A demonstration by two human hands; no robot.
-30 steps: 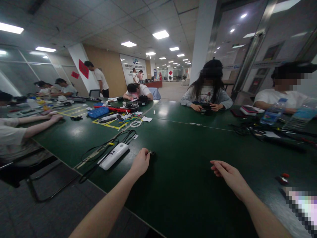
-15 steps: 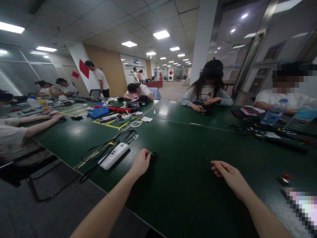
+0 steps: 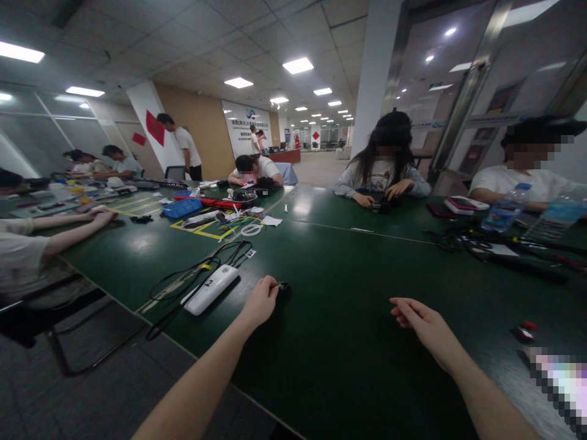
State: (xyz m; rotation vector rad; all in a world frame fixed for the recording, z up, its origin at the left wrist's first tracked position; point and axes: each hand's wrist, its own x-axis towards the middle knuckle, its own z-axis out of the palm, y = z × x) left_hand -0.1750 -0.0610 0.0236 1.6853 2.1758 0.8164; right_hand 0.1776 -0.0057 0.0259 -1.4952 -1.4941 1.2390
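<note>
My left hand (image 3: pixel 261 302) is closed in a pinch above the green table (image 3: pixel 339 366). At its fingertips is a small dark object (image 3: pixel 285 286), too small and dim for me to tell its kind. Left of this hand lies a white power bank (image 3: pixel 211 290) marked with a 2, black cables (image 3: pixel 172 290) looped beside it. My right hand (image 3: pixel 419 318) rests off to the right, apart from the left one, with its fingers curled together and nothing visible in them.
Behind my left hand are a blue basket (image 3: pixel 182 208), a coiled white cable (image 3: pixel 252 230) and paper slips (image 3: pixel 272 221). Water bottles (image 3: pixel 507 208) and black cables (image 3: pixel 518 260) lie at right. A small red-and-black object (image 3: pixel 525 332) is near a blurred screen (image 3: pixel 562 382). Several people sit around.
My two hands stay in practically the same place. Across the table, a person's hand has shifted slightly over the dark object in front of them.
</note>
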